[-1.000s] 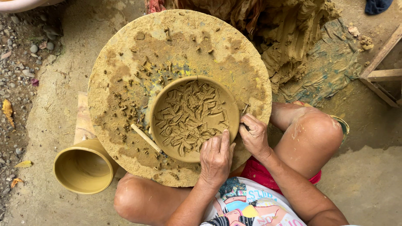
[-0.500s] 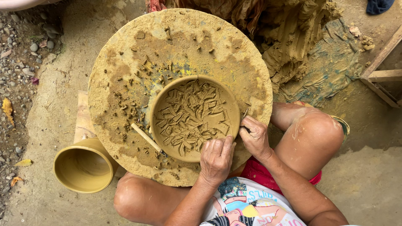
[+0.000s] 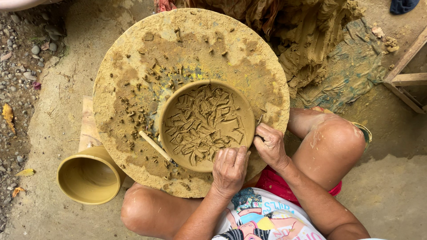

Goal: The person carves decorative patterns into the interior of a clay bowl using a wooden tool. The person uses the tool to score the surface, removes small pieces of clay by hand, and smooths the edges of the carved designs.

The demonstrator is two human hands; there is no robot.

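Note:
A round clay bowl with a leaf pattern carved inside sits on a big mud-caked round board between my knees. My left hand lies over the bowl's near rim, fingers flat on the clay. At the bowl's right rim, my right hand is closed around a thin carving tool whose tip touches the rim. A pale wooden stick lies on the board against the bowl's left side. Clay crumbs are scattered over the board.
A yellowish clay pot lies on its side at the lower left, next to a wooden plank. A heap of raw clay and a muddy cloth lie at the upper right. Gravel is on the left, and a wooden frame on the right.

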